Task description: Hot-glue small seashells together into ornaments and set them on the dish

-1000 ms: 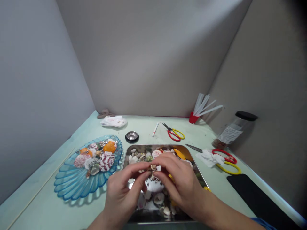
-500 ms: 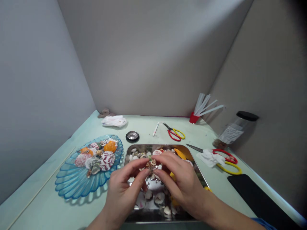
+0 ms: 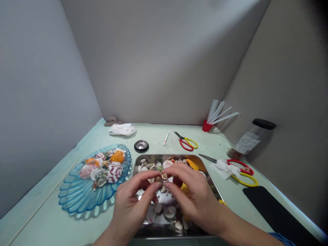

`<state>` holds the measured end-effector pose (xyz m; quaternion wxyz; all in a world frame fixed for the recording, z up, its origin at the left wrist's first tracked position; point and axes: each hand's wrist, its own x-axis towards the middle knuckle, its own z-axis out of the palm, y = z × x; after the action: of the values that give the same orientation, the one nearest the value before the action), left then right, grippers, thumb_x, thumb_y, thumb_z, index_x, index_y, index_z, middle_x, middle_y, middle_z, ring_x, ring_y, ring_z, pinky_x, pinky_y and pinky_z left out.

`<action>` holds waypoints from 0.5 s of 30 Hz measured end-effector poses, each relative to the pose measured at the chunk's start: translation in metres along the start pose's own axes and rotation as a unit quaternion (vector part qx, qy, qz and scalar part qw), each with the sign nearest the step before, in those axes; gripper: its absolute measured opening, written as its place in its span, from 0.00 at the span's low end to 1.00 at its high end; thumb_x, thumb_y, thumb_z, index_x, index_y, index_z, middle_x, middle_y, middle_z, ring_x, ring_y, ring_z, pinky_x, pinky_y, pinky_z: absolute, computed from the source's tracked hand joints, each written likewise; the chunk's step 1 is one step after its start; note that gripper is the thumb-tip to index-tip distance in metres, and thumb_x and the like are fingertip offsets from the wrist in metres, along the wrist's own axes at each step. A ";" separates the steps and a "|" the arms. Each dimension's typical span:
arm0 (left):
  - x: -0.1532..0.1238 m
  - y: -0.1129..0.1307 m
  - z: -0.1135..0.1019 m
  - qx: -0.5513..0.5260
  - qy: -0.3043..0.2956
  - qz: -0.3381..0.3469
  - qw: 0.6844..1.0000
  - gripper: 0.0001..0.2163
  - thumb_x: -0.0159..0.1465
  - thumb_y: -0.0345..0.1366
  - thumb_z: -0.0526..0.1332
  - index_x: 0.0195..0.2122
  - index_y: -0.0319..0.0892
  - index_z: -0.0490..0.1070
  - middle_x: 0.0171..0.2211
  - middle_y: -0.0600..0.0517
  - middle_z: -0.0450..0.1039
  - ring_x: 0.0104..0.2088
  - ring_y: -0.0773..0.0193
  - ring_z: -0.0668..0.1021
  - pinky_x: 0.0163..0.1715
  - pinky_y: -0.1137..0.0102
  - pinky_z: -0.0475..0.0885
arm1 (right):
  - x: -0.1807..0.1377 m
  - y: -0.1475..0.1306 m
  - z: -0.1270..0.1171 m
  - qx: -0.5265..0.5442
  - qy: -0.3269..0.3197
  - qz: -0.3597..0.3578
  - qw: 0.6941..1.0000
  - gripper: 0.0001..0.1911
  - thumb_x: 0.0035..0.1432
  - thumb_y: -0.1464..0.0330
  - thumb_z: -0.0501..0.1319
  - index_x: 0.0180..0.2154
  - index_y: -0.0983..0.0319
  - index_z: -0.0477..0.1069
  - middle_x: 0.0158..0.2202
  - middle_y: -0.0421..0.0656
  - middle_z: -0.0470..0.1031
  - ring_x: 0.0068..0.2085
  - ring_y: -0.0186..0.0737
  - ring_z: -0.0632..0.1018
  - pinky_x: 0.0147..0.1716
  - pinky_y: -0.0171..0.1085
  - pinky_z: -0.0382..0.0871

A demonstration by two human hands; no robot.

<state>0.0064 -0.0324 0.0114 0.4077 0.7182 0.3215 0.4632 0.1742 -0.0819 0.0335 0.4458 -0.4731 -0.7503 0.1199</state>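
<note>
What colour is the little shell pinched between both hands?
Mottled brown and cream; the shell shows best in the head view, above the metal tray.

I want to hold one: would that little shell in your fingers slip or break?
Probably light: fingertips alone pinch the little shell over the metal tray. Looks hard and stiff, so might chip if dropped. Small and rounded, it could slip out.

The left hand (image 3: 130, 208) and right hand (image 3: 194, 200) cover the middle of the metal tray (image 3: 153, 156). Their fingertips hide most of the small speckled shells (image 3: 161, 177) pinched between them. Both forearms run off the bottom edge. At right, the print on the jar (image 3: 249, 140) is too small to read.
</note>
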 end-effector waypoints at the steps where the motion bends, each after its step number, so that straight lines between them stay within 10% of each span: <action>1: 0.000 0.001 0.000 0.004 0.000 0.004 1.000 0.07 0.60 0.31 0.61 0.39 0.43 0.74 0.24 0.56 0.76 0.18 0.71 0.76 0.21 0.77 0.72 | 0.000 0.000 0.000 0.002 -0.001 0.002 1.000 0.10 0.60 0.74 0.56 0.44 0.61 0.67 0.36 0.43 0.70 0.35 0.37 0.71 0.35 0.37 0.64; 15: 0.001 0.001 -0.001 0.009 0.005 0.028 1.000 0.06 0.58 0.30 0.62 0.36 0.44 0.77 0.28 0.54 0.79 0.17 0.71 0.76 0.19 0.78 0.72 | 0.000 -0.004 -0.001 0.018 -0.006 0.036 0.999 0.07 0.59 0.74 0.56 0.40 0.62 0.67 0.33 0.40 0.69 0.31 0.34 0.69 0.32 0.35 0.63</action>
<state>0.0057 -0.0321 0.0126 0.3866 0.7284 0.3069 0.4752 0.1721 -0.0841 0.0366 0.4455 -0.4907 -0.7331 0.1525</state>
